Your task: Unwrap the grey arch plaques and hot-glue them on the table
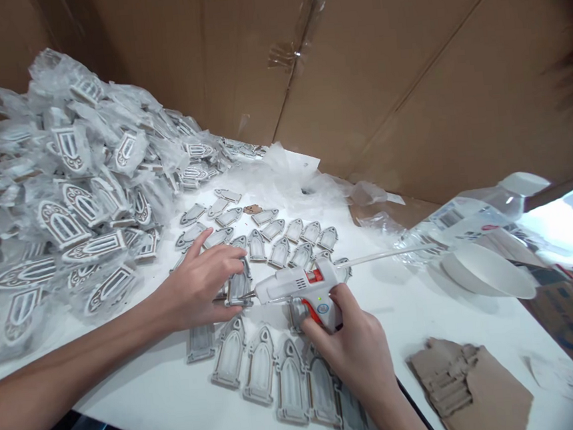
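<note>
My right hand (352, 343) is wrapped round the grip of a white hot glue gun (297, 282) with a red trigger. A long glue stick (390, 254) juts from its back end. The nozzle points left and touches or nearly touches a small grey arched window piece (239, 283). My left hand (202, 280) pinches that piece at its sides, thumb near me and fingers beyond it. Nearer to me lies a row of larger arched window pieces (258, 368), partly covered by my right hand. Smaller arched pieces (279, 250) lie flat behind the glue gun.
A tall heap of plastic-wrapped arched window ornaments (76, 193) fills the left. At right are a clear plastic bottle (466, 209) on its side, a white bowl (487, 271) and torn cardboard (492, 391). A black cord (418, 407) runs by my right wrist. Cardboard walls (404, 64) stand behind.
</note>
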Demonstrator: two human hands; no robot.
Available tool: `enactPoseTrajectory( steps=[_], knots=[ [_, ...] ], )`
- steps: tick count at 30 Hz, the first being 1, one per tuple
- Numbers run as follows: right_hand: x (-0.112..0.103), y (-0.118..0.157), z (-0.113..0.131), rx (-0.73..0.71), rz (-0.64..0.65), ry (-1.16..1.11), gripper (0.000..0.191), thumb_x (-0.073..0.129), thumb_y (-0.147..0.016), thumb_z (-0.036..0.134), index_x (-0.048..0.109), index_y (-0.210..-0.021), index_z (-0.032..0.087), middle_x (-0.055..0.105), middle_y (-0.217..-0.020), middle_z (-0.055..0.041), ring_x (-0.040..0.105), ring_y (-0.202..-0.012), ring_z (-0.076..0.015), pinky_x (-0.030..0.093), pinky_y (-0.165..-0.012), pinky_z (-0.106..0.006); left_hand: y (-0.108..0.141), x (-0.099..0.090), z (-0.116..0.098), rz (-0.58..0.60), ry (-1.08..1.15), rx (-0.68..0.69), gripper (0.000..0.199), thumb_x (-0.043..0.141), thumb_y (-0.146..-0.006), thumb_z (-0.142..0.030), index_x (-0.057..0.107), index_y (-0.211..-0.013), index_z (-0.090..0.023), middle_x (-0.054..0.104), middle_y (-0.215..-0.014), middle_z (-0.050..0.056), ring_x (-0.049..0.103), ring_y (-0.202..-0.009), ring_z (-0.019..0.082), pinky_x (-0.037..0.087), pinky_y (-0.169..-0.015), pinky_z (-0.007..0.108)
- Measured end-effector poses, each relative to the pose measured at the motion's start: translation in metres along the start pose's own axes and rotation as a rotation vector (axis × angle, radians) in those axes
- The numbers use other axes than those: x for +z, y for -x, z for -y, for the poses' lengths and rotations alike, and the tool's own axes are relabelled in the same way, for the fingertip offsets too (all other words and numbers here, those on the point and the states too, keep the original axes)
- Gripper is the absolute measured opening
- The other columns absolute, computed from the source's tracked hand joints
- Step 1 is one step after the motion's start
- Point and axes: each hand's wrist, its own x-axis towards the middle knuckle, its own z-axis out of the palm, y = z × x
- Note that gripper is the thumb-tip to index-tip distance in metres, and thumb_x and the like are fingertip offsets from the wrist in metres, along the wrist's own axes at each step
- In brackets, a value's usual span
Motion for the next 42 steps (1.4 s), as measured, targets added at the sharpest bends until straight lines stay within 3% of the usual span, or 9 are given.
enactPoseTrajectory(
  steps=[12, 19, 29, 35, 38, 42],
  knots=[
    [-0.003, -0.002, 0.005, -0.009, -0.085, 0.056, 0.030, 0.056, -0.071, 0.045, 0.042, -0.083, 0.021, 0.051, -0.055, 0.0046, 0.049, -0.044, -0.0137, 0.030, -0.046, -0.022, 0.000, -0.001, 0.003, -0.017, -0.016, 0.008, 0.043, 0.069, -0.074, -0.033, 0.040, -0.102, -0.020, 0.057, -0.122, 0.012, 0.053, -0.119, 0.020, 0.014, -0.115, 0.055],
    [-0.006, -0.002, 0.003, 0.001, -0.097, 0.068, 0.030, 0.057, -0.071, 0.044, 0.041, -0.082, 0.022, 0.052, -0.054, 0.0044, 0.051, -0.046, -0.0146, 0.031, -0.045, -0.022, 0.000, -0.001, 0.007, -0.098, -0.073, 0.030, 0.042, 0.068, -0.074, -0.035, 0.039, -0.101, -0.019, 0.059, -0.118, 0.013, 0.055, -0.116, 0.021, 0.017, -0.114, 0.055],
    [-0.005, -0.002, 0.003, 0.027, -0.091, 0.023, 0.032, 0.059, -0.069, 0.044, 0.042, -0.084, 0.021, 0.052, -0.057, 0.0042, 0.051, -0.049, -0.0147, 0.032, -0.047, -0.022, 0.000, 0.001, 0.007, -0.099, -0.071, -0.019, 0.050, 0.071, -0.072, -0.037, 0.037, -0.104, -0.020, 0.060, -0.116, 0.012, 0.056, -0.116, 0.022, 0.018, -0.114, 0.055],
    [-0.013, -0.005, 0.004, 0.151, -0.142, -0.108, 0.035, 0.062, -0.065, 0.045, 0.038, -0.077, 0.022, 0.040, -0.051, 0.0076, 0.040, -0.045, -0.0110, 0.031, -0.047, -0.021, 0.000, 0.005, 0.002, -0.004, 0.003, -0.086, 0.059, 0.069, -0.072, -0.046, 0.035, -0.114, -0.020, 0.058, -0.118, 0.009, 0.060, -0.104, 0.019, 0.014, -0.116, 0.053],
    [-0.015, -0.009, 0.000, 0.226, -0.174, -0.191, 0.035, 0.062, -0.065, 0.046, 0.040, -0.076, 0.021, 0.045, -0.055, 0.0067, 0.041, -0.045, -0.0103, 0.032, -0.047, -0.022, -0.005, 0.007, -0.006, 0.066, 0.068, -0.143, 0.065, 0.069, -0.072, -0.048, 0.033, -0.120, -0.023, 0.056, -0.120, 0.007, 0.060, -0.098, 0.018, 0.013, -0.116, 0.053],
    [-0.019, -0.012, -0.005, 0.308, -0.249, -0.238, 0.036, 0.064, -0.064, 0.048, 0.044, -0.079, 0.021, 0.053, -0.062, 0.0037, 0.047, -0.051, -0.0121, 0.034, -0.051, -0.023, -0.015, 0.015, -0.013, 0.186, 0.133, -0.191, 0.062, 0.066, -0.073, -0.051, 0.037, -0.120, -0.024, 0.057, -0.107, 0.003, 0.057, -0.103, 0.019, 0.010, -0.116, 0.053]
  ],
)
